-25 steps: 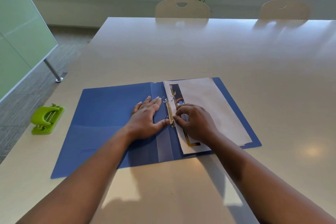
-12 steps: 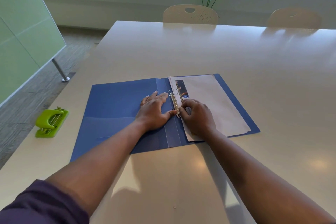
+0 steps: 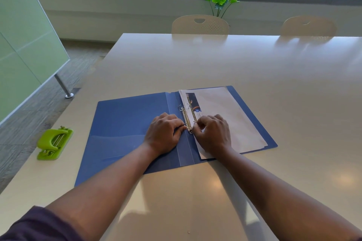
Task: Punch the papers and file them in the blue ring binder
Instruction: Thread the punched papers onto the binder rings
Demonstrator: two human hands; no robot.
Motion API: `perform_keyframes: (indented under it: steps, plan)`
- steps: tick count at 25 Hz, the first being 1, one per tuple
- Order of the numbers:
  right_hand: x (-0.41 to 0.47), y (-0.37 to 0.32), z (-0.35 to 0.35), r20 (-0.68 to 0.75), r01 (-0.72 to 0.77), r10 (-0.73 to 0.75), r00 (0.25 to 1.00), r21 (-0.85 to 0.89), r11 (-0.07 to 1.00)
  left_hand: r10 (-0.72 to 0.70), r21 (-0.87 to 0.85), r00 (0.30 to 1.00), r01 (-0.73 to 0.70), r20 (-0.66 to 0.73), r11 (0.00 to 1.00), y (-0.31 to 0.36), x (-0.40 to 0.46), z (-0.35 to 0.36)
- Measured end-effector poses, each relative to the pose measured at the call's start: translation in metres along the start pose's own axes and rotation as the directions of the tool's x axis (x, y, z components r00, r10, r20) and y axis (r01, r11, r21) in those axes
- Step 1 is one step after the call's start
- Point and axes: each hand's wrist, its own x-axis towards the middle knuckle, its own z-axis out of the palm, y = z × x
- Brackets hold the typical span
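The blue ring binder lies open on the white table. A stack of papers lies on its right half, threaded on the metal ring mechanism at the spine. The far ring stands parted. My left hand has its fingers curled and pinches the left half of the near ring. From the other side, my right hand rests on the papers and pinches the right half of that ring. The fingertips of both hands meet at the near end of the mechanism.
A green hole punch sits near the table's left edge. Two pale chairs stand at the far side, with a potted plant behind them. A green glass partition stands on the left.
My left hand lay flat on the binder's left cover; its fingers have curled and now pinch the near ring. The right hand stays at the ring. The view has tilted upward.
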Motion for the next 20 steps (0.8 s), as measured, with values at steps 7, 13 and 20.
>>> perform_keyframes:
  steps: [7, 13, 20]
  plan:
    - [-0.0036, -0.0009, 0.0032, -0.012, 0.163, -0.167, 0.986, -0.164, 0.973, 0.142, 0.068, 0.990, -0.143, 0.025, 0.987, -0.0003, 0.0023, 0.0010]
    - [-0.0043, -0.0011, 0.0022, 0.005, 0.209, -0.211, 0.977, -0.164, 0.964, 0.171, 0.069, 0.984, -0.174, 0.038, 0.982, -0.0033, 0.0030, 0.0033]
    - [-0.0050, -0.0062, -0.0024, -0.018, 0.138, -0.140, 0.990, -0.088, 0.987, 0.020, 0.073, 0.985, -0.033, 0.174, 0.997, 0.0028, 0.0065, 0.0058]
